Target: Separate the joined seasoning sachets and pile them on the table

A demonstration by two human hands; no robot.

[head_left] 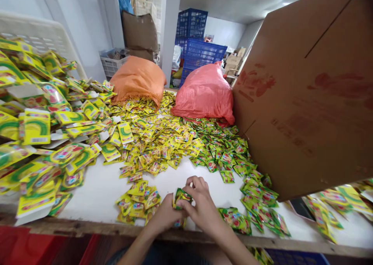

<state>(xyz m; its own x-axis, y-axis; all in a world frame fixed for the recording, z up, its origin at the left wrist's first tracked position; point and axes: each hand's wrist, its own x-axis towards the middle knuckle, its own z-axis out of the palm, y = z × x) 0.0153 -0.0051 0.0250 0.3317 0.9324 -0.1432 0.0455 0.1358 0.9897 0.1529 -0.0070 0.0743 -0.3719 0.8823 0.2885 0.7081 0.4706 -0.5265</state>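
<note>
Just above the table's front edge, my left hand (168,211) is closed around a small carton (175,195), most of it hidden; only a pale open edge shows. My right hand (201,201) pinches a shiny green packet (183,195) at the carton's mouth. How far in the packet sits, I cannot tell. Left of my hands lies a small group of yellow packets (138,201). Green packets (234,218) lie on the right. Flat yellow-and-green cartons (36,127) are heaped on the left, several with white flaps open.
An orange sack (138,80) and a red sack (205,92) lie at the back, with packets spread before them on the white table (99,189). A large cardboard box (303,101) stands on the right. Near it lies a phone-like dark object (303,208). Blue crates (202,53) stand behind.
</note>
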